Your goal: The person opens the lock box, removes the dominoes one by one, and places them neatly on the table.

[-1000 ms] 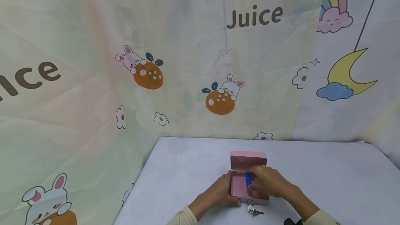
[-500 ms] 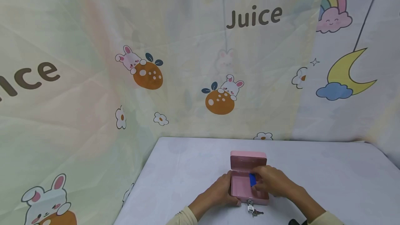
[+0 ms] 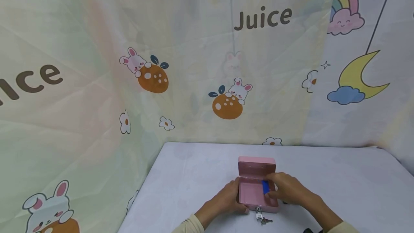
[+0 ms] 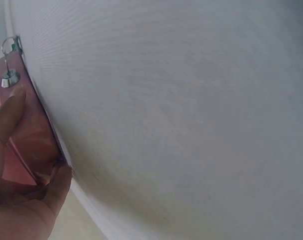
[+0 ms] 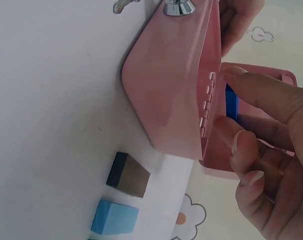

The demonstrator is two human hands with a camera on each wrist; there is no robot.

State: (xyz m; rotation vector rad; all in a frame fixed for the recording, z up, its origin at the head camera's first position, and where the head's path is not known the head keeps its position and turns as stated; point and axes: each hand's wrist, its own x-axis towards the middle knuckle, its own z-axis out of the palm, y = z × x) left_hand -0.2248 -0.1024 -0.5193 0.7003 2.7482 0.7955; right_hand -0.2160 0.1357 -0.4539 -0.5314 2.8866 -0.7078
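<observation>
A pink metal cash box (image 3: 250, 191) stands on the table with its lid (image 3: 257, 168) tipped up at the back. My left hand (image 3: 230, 196) grips the box's left side, thumb at the front wall beside the lock in the left wrist view. Over the right part of the box, my right hand (image 3: 289, 188) pinches a blue block (image 3: 266, 187) between thumb and fingers. The right wrist view has this blue block (image 5: 231, 102) above the box's rim, with the hinges (image 5: 207, 102) behind. A small key (image 3: 266, 221) hangs from the lock on the front.
Right of the box, a dark-and-brown block (image 5: 129, 176) and a light blue block (image 5: 114, 217) lie on the white table (image 3: 194, 168). A dark object (image 3: 308, 230) shows at the bottom edge near the right sleeve. A printed cloth backdrop (image 3: 194, 64) rises behind the table.
My right hand has moved rightward with the blue block, from about the box's middle to its right side. My left hand and the box have stayed put.
</observation>
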